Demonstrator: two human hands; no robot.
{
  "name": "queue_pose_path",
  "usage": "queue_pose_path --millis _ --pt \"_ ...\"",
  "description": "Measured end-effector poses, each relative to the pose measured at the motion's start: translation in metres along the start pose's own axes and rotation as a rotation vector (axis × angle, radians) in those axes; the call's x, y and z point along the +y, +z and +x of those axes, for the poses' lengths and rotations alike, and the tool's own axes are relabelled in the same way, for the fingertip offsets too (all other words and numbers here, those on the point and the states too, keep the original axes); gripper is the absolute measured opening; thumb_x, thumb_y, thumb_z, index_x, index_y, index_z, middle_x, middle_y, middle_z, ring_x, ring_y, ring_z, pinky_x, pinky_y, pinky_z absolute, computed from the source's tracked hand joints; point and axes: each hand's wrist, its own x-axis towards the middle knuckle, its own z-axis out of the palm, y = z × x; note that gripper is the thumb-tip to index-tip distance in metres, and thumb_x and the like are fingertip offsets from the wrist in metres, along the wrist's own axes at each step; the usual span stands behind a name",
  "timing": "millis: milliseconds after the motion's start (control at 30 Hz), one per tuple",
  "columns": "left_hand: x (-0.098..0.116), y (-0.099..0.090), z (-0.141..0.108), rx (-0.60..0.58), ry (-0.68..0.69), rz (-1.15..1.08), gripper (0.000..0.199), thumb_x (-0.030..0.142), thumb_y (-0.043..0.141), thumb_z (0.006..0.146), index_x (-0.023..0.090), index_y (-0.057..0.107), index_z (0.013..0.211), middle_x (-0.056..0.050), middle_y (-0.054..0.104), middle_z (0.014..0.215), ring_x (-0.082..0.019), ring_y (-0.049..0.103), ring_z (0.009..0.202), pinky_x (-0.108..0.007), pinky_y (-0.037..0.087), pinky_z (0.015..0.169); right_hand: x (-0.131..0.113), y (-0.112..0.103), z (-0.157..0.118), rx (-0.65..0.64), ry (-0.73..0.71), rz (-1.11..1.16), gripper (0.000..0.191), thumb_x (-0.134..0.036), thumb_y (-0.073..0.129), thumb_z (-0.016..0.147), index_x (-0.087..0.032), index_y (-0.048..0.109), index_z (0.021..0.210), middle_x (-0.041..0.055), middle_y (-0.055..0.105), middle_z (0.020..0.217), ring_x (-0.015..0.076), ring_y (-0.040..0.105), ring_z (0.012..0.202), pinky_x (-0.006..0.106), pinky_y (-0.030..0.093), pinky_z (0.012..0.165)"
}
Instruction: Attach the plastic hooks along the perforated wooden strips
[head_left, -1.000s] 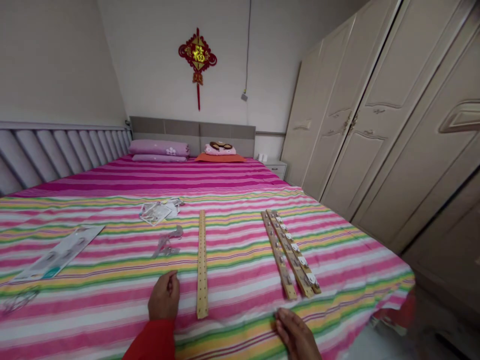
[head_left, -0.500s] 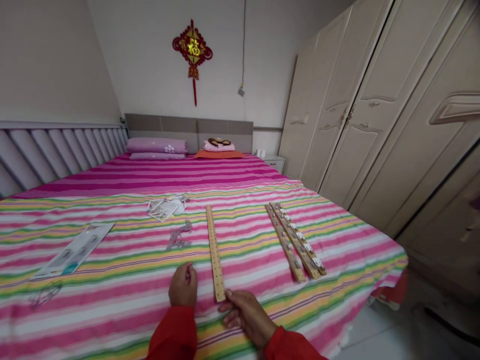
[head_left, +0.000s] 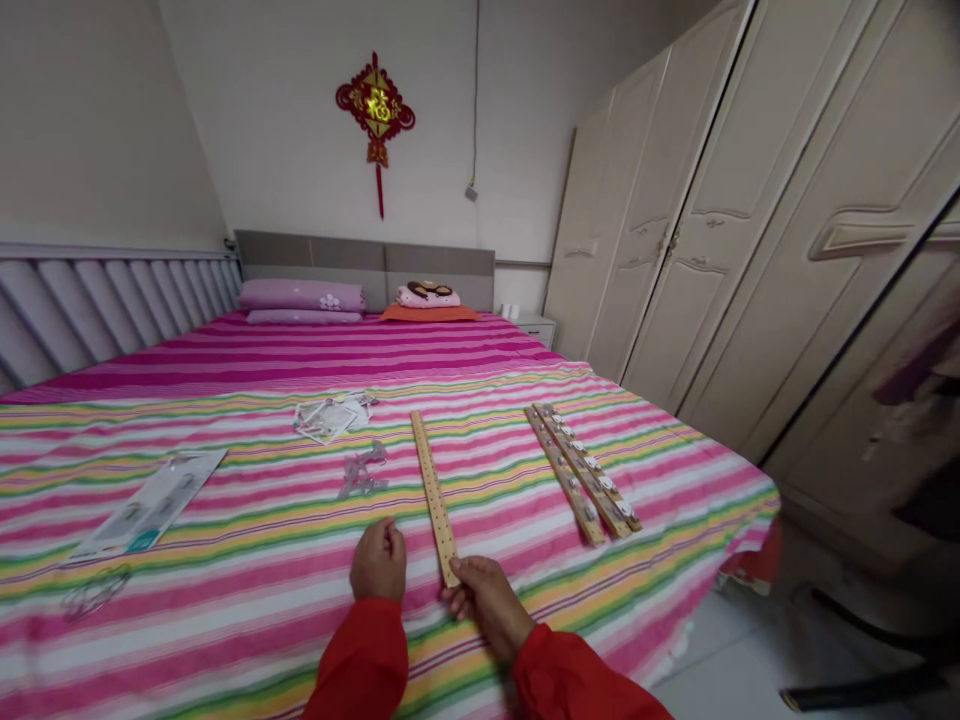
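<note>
A light wooden strip [head_left: 433, 500] with rows of small holes lies lengthwise on the striped bedcover. My right hand [head_left: 484, 598] pinches its near end, thumb on top and fingers curled beneath. Left of the strip, apart from it, my left hand [head_left: 379, 560] is closed, fingers curled in; whatever it may hold is hidden. Beyond that hand lie several small clear plastic pieces [head_left: 365, 470]. To the right, a few wooden strips [head_left: 566, 475] with small metal and white pieces fixed along them lie side by side.
A pile of small clear packets [head_left: 334, 415] lies farther back. On the left are a long clear package [head_left: 154, 505] and a thin wire-like loop [head_left: 96, 590]. The bedcover [head_left: 247, 620] drops off at the right, towards a wardrobe [head_left: 712, 230].
My right hand has closed its thumb and fingers on the strip's near end, which has swung slightly right. My left hand stays closed. The camera view has shifted a little.
</note>
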Motion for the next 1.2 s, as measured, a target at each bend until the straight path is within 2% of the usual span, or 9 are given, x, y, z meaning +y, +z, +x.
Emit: queue_pose_path --millis 333,567,633,700,767,867,967,1033,1200 --pt "-0.002 0.000 0.000 0.003 0.006 -0.051 0.021 0.025 0.045 0.080 0.018 0.063 0.086 -0.003 0.062 0.072 -0.014 0.055 0.061 -0.025 0.044 0.059 0.004 -0.028 -0.017 0.022 -0.018 -0.003 0.046 -0.055 0.074 0.060 -0.012 0.058 0.065 0.0048 0.065 0.051 0.0067 0.048 0.034 0.017 0.029 0.035" --pt "0.000 -0.005 -0.003 -0.005 -0.109 -0.109 0.023 0.032 0.047 0.079 0.019 0.064 0.086 -0.001 0.060 0.067 -0.013 0.054 0.058 -0.025 0.045 0.057 0.012 -0.033 -0.017 -0.008 0.012 -0.079 0.050 -0.067 0.060 0.070 -0.017 0.052 0.068 -0.0015 0.058 0.047 0.0086 0.045 0.030 0.018 0.029 0.031" --pt "0.003 -0.007 -0.003 -0.027 -0.181 -0.157 0.024 0.035 0.048 0.078 0.019 0.065 0.086 0.000 0.061 0.065 -0.013 0.053 0.057 -0.025 0.046 0.056 0.007 -0.038 -0.020 0.042 -0.042 -0.146 0.050 -0.068 0.056 0.072 -0.019 0.051 0.066 -0.0049 0.051 0.045 0.0077 0.041 0.029 0.018 0.026 0.031" --pt "0.005 -0.011 0.000 -0.063 -0.267 -0.235 0.026 0.038 0.049 0.076 0.020 0.065 0.086 0.000 0.062 0.065 -0.014 0.054 0.057 -0.025 0.046 0.056 -0.001 -0.044 -0.024 0.135 -0.182 -0.227 0.047 -0.065 0.057 0.074 -0.019 0.052 0.065 -0.0059 0.047 0.047 0.0081 0.040 0.035 0.020 0.029 0.035" --pt "0.005 -0.018 0.009 -0.071 -0.336 -0.315 0.029 0.042 0.050 0.075 0.019 0.065 0.085 -0.001 0.064 0.068 -0.015 0.057 0.061 -0.026 0.048 0.058 -0.008 -0.050 -0.027 0.216 -0.342 -0.306 0.042 -0.061 0.061 0.074 -0.019 0.057 0.068 -0.0040 0.049 0.055 0.0113 0.046 0.049 0.022 0.037 0.047" --pt "0.000 -0.028 0.033 0.005 -0.381 -0.336 0.033 0.044 0.054 0.069 0.017 0.065 0.084 -0.004 0.065 0.076 -0.016 0.058 0.068 -0.028 0.049 0.064 -0.010 -0.055 -0.026 0.303 -0.454 -0.348 0.041 -0.060 0.060 0.074 -0.020 0.062 0.074 -0.0027 0.050 0.059 0.0137 0.044 0.056 0.023 0.038 0.053" --pt "-0.013 -0.035 0.060 0.069 -0.389 -0.216 0.037 0.042 0.056 0.063 0.015 0.065 0.088 -0.004 0.062 0.077 -0.017 0.057 0.067 -0.030 0.049 0.065 -0.001 -0.059 -0.020 0.305 -0.448 -0.339 0.042 -0.061 0.059 0.074 -0.020 0.064 0.076 -0.0014 0.052 0.061 0.0144 0.045 0.057 0.024 0.037 0.053" --pt "-0.023 -0.037 0.073 0.066 -0.342 -0.094 0.037 0.040 0.057 0.060 0.016 0.065 0.087 -0.004 0.060 0.077 -0.018 0.057 0.068 -0.033 0.049 0.068 0.006 -0.063 -0.014 0.285 -0.422 -0.326 0.044 -0.063 0.060 0.072 -0.019 0.065 0.076 -0.0005 0.053 0.061 0.0150 0.046 0.057 0.024 0.038 0.052" --pt "-0.037 -0.034 0.089 -0.029 -0.282 0.118 0.038 0.041 0.056 0.059 0.014 0.063 0.084 -0.007 0.061 0.078 -0.020 0.057 0.069 -0.034 0.048 0.069 0.012 -0.070 -0.008 0.263 -0.390 -0.303 0.046 -0.064 0.063 0.069 -0.020 0.066 0.077 0.0002 0.054 0.058 0.0157 0.047 0.055 0.024 0.039 0.049"
